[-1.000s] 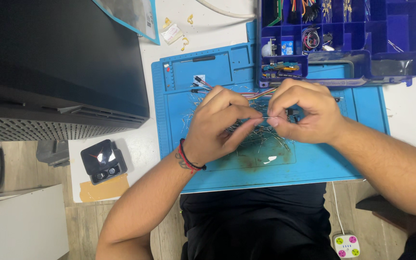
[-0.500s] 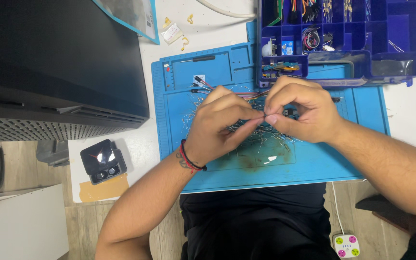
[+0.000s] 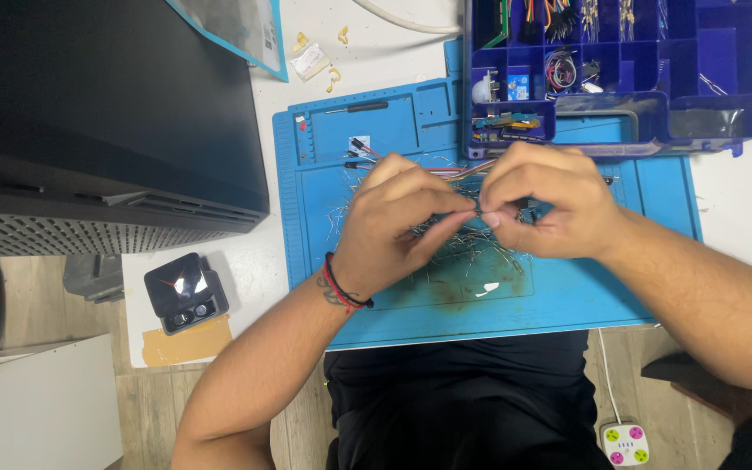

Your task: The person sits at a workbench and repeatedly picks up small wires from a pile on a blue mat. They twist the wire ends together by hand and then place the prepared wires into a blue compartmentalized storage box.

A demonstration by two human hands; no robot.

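Observation:
My left hand (image 3: 402,222) and my right hand (image 3: 541,202) meet fingertip to fingertip over a blue work mat (image 3: 567,300). Between the pinched fingers is a small dark wire component (image 3: 479,207); most of it is hidden. Under both hands lies a loose pile of thin metal-legged parts and wires (image 3: 472,244). A red and black band circles my left wrist.
A dark blue compartment box (image 3: 654,61) with small electronic parts stands at the mat's far edge. A large black case (image 3: 97,122) fills the left. A small black box (image 3: 186,292) sits near the table's front edge. A small screwdriver (image 3: 367,107) lies in the mat's tray.
Both hands stay pinched together over the pile; the fingers have shifted only slightly.

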